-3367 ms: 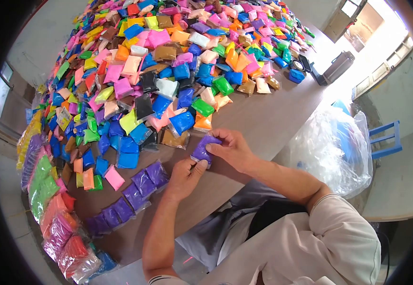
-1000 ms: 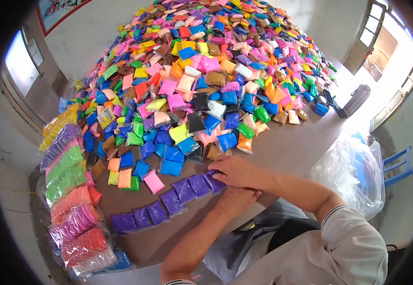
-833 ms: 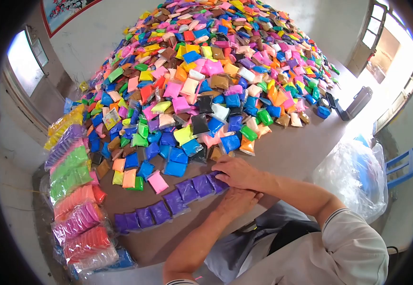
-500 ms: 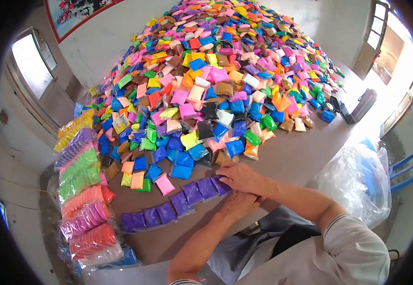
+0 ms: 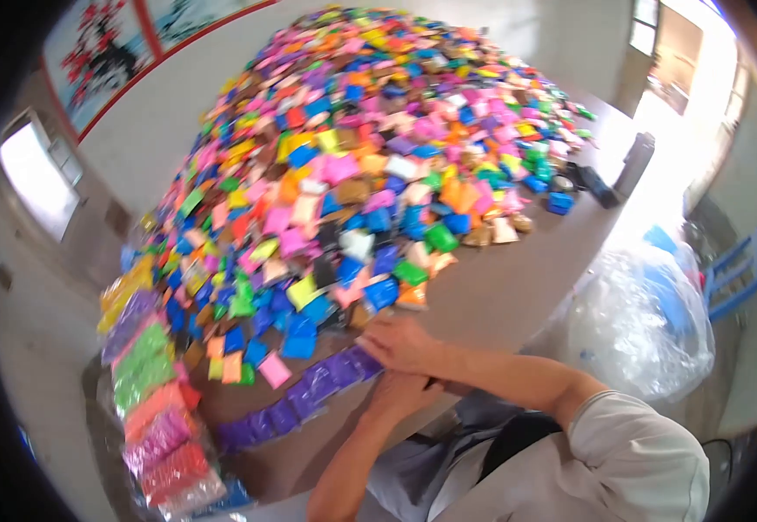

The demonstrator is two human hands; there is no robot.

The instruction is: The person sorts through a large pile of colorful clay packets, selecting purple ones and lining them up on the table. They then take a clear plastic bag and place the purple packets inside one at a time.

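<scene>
At the right end of the row of purple packets [image 5: 309,390], the right hand [image 5: 403,344] lies with its fingertips over the last packet; whether they pinch it or only press it cannot be told. The left hand [image 5: 402,393] is just below that end, its fingers partly hidden at the right wrist, so its grip cannot be told either. Blur makes the packets in the row hard to count.

Above the row rises the mixed heap [image 5: 352,174] of coloured packets, with 1 pink packet [image 5: 274,370] just above the row's middle. Left of the row are bagged packets [image 5: 145,374] in bands of colour, their lower end blurred. The table's near edge passes under the 2 arms. Right of the row, the brown tabletop [image 5: 500,283] gives room to move, up to a dark cylindrical object [image 5: 634,165]. Farther right, beyond the table edge, a clear plastic bag [image 5: 626,331] partly hides a blue chair [image 5: 735,274].
</scene>
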